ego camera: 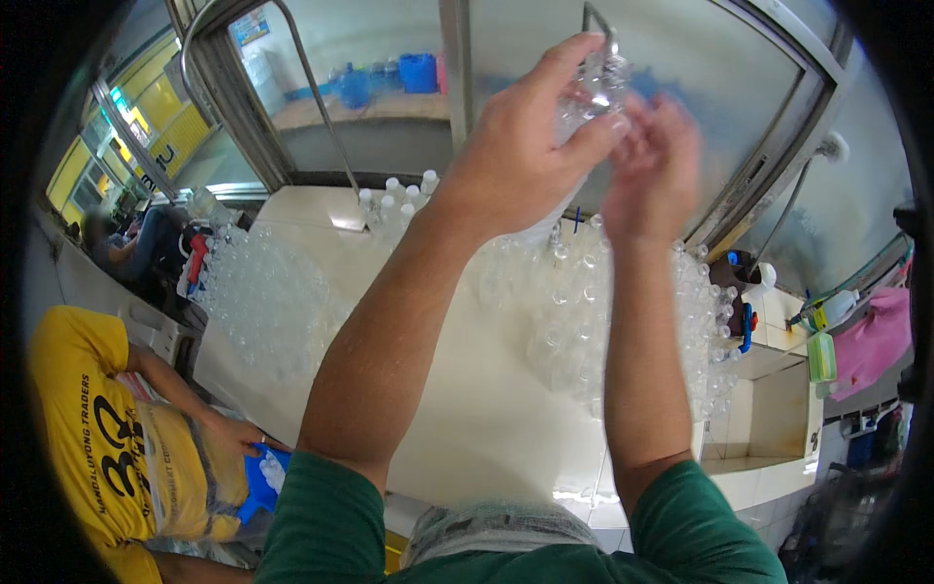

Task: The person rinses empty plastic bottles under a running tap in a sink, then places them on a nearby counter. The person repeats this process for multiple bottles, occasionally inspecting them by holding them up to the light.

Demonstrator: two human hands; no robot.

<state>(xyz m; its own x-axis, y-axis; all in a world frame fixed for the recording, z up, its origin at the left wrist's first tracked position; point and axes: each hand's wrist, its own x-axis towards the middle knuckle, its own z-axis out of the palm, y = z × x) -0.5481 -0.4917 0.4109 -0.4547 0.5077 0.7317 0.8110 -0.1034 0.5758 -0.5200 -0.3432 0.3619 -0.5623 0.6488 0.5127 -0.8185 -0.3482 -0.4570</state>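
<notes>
Up by a bent metal pipe, my left hand is wrapped around a clear plastic bottle, thumb and forefinger on its near side. My right hand is blurred and lies against or just beside the bottle's right side. Whether its fingers grip the bottle cannot be told. Part of the bottle is hidden by my hands. Below them, rows of clear plastic bottles stand on the white tiled counter. Several white-capped bottles stand behind my left forearm.
A heap of clear bottles lies at left. Nearby, a person in a yellow shirt holds a blue scoop with white contents. Frosted glass panels rise behind the counter. A tiled basin and pink cloth are at right.
</notes>
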